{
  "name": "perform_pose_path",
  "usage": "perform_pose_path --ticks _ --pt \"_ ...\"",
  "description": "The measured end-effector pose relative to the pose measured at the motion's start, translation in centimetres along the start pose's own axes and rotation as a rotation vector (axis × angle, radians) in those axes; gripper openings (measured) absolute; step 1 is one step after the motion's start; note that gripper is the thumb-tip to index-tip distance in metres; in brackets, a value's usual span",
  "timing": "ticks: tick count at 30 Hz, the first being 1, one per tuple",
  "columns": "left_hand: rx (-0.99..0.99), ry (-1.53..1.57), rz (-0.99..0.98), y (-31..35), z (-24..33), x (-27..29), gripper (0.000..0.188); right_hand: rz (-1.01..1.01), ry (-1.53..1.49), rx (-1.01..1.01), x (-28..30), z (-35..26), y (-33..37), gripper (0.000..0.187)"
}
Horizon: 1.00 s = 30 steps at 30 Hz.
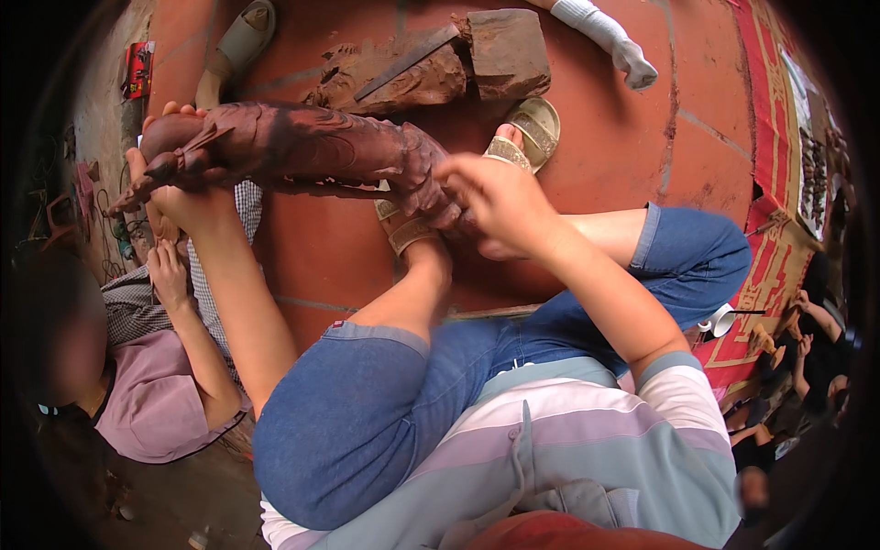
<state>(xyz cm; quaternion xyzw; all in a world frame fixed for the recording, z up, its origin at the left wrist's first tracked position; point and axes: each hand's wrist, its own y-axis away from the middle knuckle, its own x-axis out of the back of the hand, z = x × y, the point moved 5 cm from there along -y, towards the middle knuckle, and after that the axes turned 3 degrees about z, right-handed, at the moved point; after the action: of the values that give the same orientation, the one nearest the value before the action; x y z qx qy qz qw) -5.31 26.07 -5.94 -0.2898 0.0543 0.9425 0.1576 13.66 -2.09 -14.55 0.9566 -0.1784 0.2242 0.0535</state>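
A long reddish-brown carved wooden figure [312, 147] lies raised across the space in front of my knees. My left hand [188, 209] supports its rounded left end from beneath, with fingertips showing over the far side. At the narrower right end, my right hand [509, 206] is bent closed, its fingers against the knobbly carved base. Whether those fingers pinch something small is hidden. Below the base sit my sandalled feet, one sandal [534, 128] showing just beyond the carving.
Beyond the carving, a rough wood piece [394, 81] with a flat dark metal strip [408, 62] on it lies beside a squared block [509, 55]. A co-worker's hand [168, 275] is close at left. A white-socked limb [600, 32] reaches in; a red mat [770, 137] borders the tiles.
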Motion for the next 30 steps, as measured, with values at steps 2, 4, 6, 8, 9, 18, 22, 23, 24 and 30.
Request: perform_pose_path --ticks 2,4,6,8,9,18,22,23,24,30 --pt "-0.019 -0.039 0.063 0.4 -0.2 -1.0 0.049 0.194 -0.168 -0.123 1.3 2.6 -2.9 0.018" --pt "0.002 0.011 0.025 0.4 -0.4 -1.4 0.048 0.122 -0.05 -0.17 0.3 3.8 -4.4 0.021" --pt "0.054 0.088 -0.059 0.3 -0.5 -1.8 0.047 0.04 0.134 -0.174 -1.1 3.5 -4.6 0.023" --pt "0.043 0.091 -0.085 0.7 -0.5 -2.1 0.047 0.048 0.166 -0.218 -2.1 3.2 -3.4 0.017" --pt "0.037 0.089 -0.08 0.9 -0.5 -2.2 0.046 0.028 0.223 -0.253 -2.1 2.6 -2.3 0.014" --pt "-0.068 -0.12 0.127 0.9 -1.3 -4.7 0.044 0.143 0.214 -0.367 -2.4 4.0 -2.9 0.019" --pt "-0.05 -0.042 0.059 0.8 -0.8 -3.7 0.044 -0.082 0.301 -0.13 -1.8 -0.4 1.8 0.018" --pt "0.009 0.038 -0.022 0.3 -0.6 -3.1 0.043 -0.103 0.227 -0.152 -1.7 -0.2 1.6 0.019" --pt "-0.019 -0.01 0.028 0.3 -0.7 -2.7 0.045 -0.105 0.06 -0.312 -1.8 0.9 0.8 0.019" --pt "-0.076 -0.091 0.057 0.2 -1.1 -4.1 0.05 0.035 0.435 -0.128 1.0 6.8 -5.5 0.016"
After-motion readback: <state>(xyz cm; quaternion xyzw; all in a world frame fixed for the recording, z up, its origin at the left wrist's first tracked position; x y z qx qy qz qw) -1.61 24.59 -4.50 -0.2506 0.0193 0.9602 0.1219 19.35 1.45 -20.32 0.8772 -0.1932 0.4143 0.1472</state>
